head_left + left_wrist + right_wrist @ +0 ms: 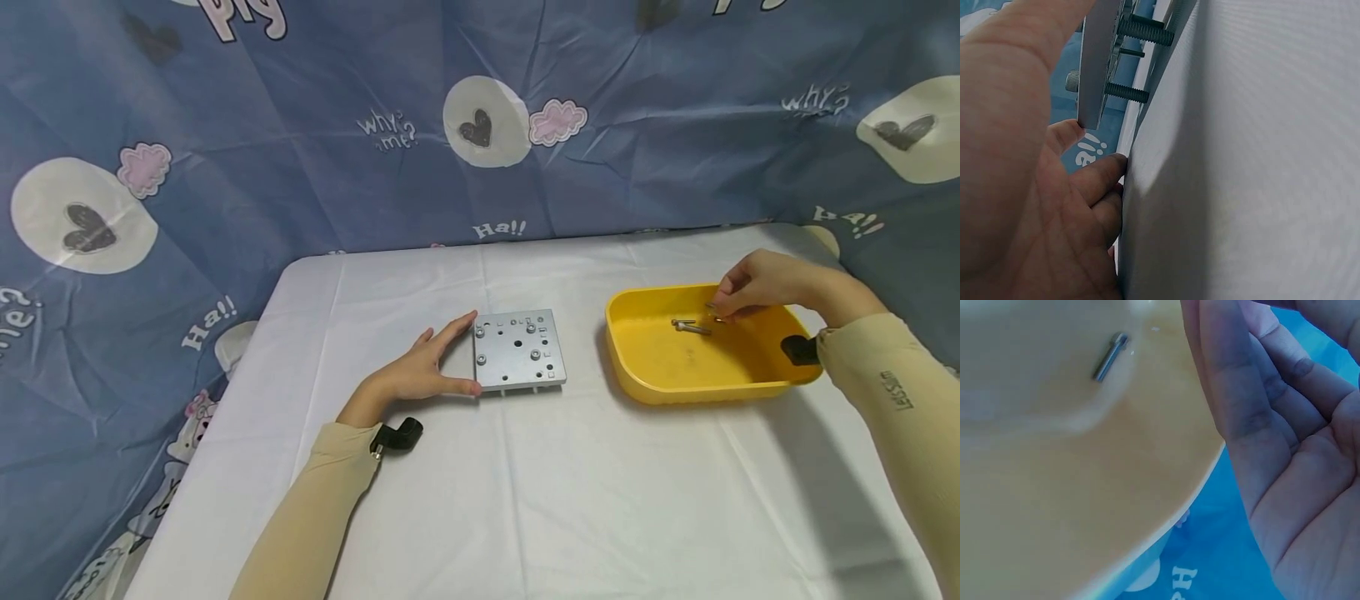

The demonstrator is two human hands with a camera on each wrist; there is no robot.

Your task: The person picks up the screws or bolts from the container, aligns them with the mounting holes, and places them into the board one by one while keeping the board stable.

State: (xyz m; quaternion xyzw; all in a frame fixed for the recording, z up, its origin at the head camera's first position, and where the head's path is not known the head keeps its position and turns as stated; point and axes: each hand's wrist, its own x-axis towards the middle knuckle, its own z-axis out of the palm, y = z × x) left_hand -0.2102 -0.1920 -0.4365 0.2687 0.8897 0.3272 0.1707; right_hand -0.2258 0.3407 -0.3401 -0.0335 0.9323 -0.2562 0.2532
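Observation:
A square silver metal plate (517, 350) with holes stands on the white table, raised on bolts. Several socket-head bolts sit in it; their threaded ends, such as this bolt shank (1127, 92), stick out underneath. My left hand (412, 372) touches the plate's left edge, thumb at the near corner and index finger at the far one, fingers spread. Over the right part of a yellow tray (622, 367), my right hand (765, 283) pinches a small metal bolt (712, 307), mostly hidden by the fingers. Loose bolts (692, 328) lie on the tray floor; one bolt (1110, 357) shows in the right wrist view.
A white cloth (555, 500) covers the table. Behind it and at the sides hangs a blue printed curtain (420, 192). The tray stands to the right of the plate, with a strip of cloth between them.

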